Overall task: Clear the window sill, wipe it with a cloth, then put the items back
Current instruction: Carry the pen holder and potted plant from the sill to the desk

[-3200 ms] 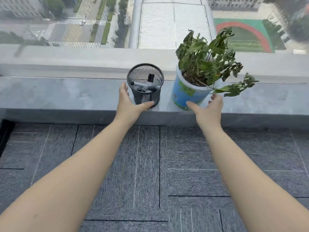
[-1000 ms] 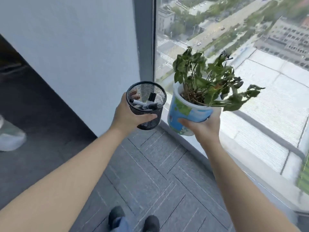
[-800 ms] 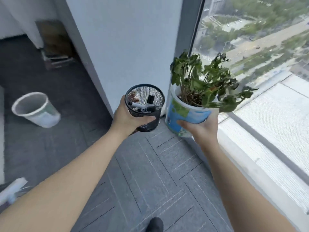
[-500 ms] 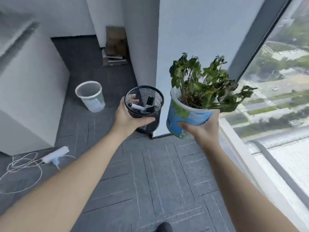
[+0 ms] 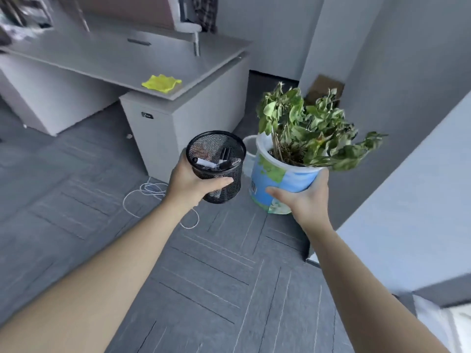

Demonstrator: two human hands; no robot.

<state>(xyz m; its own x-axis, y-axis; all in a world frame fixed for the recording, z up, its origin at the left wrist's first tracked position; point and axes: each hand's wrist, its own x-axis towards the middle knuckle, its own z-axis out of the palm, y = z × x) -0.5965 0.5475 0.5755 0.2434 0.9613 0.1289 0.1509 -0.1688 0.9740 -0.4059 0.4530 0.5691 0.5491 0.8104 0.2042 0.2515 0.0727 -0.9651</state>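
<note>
A: What do the hands carry at frame centre?
B: Left hand [image 5: 190, 183] wraps the black mesh pen cup [image 5: 216, 166]; right hand [image 5: 304, 197] grips the blue-and-white potted plant [image 5: 283, 178].

A: And around them?
B: Crumpled yellow cloth [image 5: 161, 83] on the grey desk [image 5: 107, 56], upper left; white cable [image 5: 142, 193] on the carpet below; a white bin [image 5: 249, 151] behind the pot.

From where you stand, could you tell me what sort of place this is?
Most likely an office: a long grey desk with a drawer cabinet under its end, grey carpet tiles, and a chair behind the desk.
</note>
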